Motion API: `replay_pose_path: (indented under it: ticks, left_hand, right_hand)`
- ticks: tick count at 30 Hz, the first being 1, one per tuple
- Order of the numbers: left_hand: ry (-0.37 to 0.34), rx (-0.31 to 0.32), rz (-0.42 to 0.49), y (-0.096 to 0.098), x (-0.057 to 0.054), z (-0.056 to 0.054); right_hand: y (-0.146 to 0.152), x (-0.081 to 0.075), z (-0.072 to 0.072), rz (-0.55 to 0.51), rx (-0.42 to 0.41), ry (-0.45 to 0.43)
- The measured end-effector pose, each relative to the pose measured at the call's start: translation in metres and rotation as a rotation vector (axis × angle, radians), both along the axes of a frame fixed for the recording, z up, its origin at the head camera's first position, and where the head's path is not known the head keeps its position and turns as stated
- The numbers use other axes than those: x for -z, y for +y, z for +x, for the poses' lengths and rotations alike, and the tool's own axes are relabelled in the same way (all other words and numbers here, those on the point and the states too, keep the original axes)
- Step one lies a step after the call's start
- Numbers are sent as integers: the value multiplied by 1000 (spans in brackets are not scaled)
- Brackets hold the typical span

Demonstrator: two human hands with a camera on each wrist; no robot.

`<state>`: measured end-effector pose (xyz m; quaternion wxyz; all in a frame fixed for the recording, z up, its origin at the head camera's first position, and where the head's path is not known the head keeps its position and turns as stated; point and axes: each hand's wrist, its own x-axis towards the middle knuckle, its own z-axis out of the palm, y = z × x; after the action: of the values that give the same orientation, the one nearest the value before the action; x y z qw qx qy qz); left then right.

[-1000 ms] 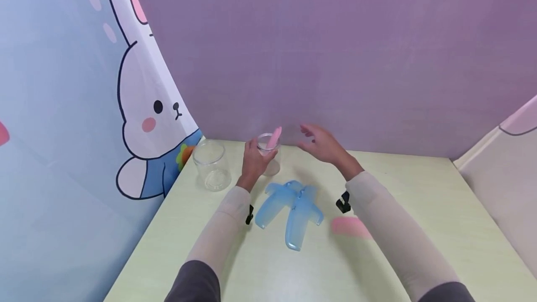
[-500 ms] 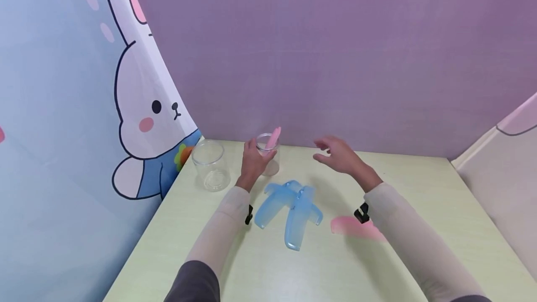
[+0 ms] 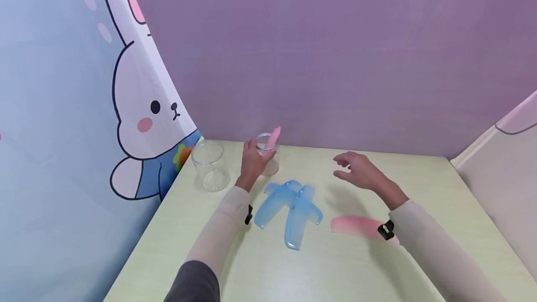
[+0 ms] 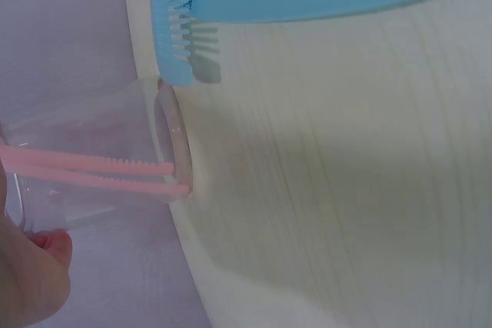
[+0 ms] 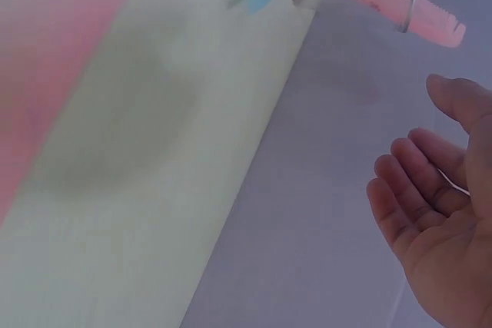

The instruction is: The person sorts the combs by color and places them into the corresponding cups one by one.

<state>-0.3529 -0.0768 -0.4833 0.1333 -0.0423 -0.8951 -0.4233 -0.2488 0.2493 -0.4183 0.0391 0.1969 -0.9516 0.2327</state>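
Observation:
My left hand holds a clear jar near its rim, thumb and fingers around it, at the back of the table. Inside the jar lean two pink combs, their tops sticking out above the rim. My right hand is raised above the table on the right, fingers loosely bent and holding nothing. Below it lies another pink comb, partly hidden by the wrist camera. Blue combs lie overlapping on the table between the two arms.
A second, wider clear jar stands to the left of my left hand. A purple backdrop rises behind the table. On the left hangs a blue cloth with a rabbit print.
My right hand has moved right and toward me, away from the jar, toward the pink comb on the table. The left hand and the jar have stayed in place.

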Motion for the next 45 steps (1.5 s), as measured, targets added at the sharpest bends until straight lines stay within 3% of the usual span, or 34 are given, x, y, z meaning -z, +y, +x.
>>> replay_pose_path:
  ticks: [10, 17, 27, 34, 45]
  left_hand:
    - [-15, -7, 2, -1, 0, -1]
    - [-7, -14, -1, 0, 0, -1]
    - [10, -12, -18, -1, 2, -3]
    - [-7, -23, -39, -4, 4, -7]
    - [-18, -13, -23, -2, 4, -7]
  right_hand:
    - [24, 8, 29, 77, -18, 31]
    - [42, 18, 46, 99, -21, 4]
    - [60, 37, 62, 96, 13, -43]
    - [71, 45, 71, 92, 31, -28]
    - [90, 60, 98, 73, 46, -99]
